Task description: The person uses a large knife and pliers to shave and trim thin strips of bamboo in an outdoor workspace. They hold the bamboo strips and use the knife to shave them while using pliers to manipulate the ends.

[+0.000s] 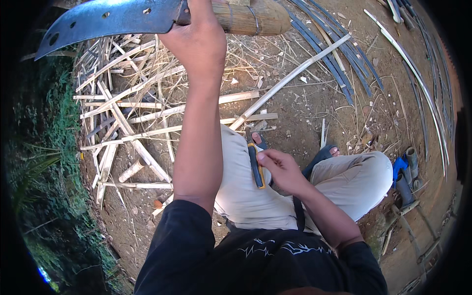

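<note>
Holding a wide-bladed machete (pixel 158 19) by its wooden handle (pixel 271 17) in closed left fingers (pixel 198 12), I pinch a yellow-and-black tool (pixel 255 166) between my right fingers (pixel 269 158) over my thigh (pixel 253 206), where a loosened grip or careless swing could bring a cut.

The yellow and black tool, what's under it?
Beside the tool in the right hand, pale trousers show. What's directly under it is covered, so I can't tell.
</note>
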Demonstrator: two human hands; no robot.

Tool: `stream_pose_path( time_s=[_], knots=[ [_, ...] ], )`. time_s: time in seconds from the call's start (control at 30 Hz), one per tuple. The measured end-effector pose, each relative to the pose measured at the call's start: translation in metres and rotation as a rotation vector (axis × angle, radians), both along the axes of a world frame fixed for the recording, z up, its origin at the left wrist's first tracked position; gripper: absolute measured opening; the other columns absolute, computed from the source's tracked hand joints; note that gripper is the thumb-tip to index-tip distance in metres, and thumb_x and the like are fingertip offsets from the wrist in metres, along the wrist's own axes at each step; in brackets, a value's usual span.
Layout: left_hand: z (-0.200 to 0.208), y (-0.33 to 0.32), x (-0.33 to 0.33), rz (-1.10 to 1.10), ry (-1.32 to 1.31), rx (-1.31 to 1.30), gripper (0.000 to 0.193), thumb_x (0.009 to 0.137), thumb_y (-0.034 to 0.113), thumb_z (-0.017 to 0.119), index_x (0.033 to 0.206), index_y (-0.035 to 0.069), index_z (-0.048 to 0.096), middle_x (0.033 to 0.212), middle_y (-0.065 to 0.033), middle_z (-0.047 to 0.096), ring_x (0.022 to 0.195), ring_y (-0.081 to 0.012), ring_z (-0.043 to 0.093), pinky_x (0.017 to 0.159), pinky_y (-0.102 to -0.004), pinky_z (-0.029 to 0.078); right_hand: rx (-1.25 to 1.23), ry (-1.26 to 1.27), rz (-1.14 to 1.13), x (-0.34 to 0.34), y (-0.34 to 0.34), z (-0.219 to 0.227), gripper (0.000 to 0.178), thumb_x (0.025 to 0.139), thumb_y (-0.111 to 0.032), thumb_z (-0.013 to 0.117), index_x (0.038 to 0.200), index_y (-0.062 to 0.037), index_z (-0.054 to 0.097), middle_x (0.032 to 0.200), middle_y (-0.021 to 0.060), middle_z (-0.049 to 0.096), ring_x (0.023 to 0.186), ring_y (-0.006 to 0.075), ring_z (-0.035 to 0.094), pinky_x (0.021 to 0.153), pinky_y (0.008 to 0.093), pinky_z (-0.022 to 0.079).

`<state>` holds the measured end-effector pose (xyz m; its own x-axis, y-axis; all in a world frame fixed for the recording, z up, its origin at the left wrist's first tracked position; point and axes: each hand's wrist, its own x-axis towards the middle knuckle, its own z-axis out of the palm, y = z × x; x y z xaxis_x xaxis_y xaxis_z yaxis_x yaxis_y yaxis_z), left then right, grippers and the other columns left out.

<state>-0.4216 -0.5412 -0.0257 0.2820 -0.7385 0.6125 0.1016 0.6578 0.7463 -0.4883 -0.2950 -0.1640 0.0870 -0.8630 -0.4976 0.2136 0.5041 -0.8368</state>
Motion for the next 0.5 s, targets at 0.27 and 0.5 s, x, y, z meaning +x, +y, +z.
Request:
stream_pose_path(
  time_s=[0.27,0.5],
  knots=[
    [0.008,0.006,-0.008,-0.144,-0.028,0.052,0.010,0.093,0.008,0.057,0.091,-0.002,0.059,0.078,-0.0114,0.070,0.072,-0.0141,0.066,0.071,-0.0278,0.053,0.067,-0.093,0.111,-0.010,-0.006,0.001,0.013,0.091,-0.009,0.068,0.093,0.0014,0.060,0.103,0.0072,0.067,0.094,0.0152,0.061,0.087,0.0297,0.050],
    [0.005,0.006,-0.009,-0.155,-0.052,0.044,0.008,0.094,0.005,0.057,0.092,-0.003,0.057,0.077,-0.0092,0.068,0.072,-0.0117,0.064,0.069,-0.0268,0.051,-0.097,-0.322,0.012,-0.055,-0.013,0.013,0.023,0.081,0.005,0.061,0.101,-0.0023,0.069,0.097,0.0033,0.066,0.089,0.0102,0.058,0.081,0.0264,0.044]
  ],
)
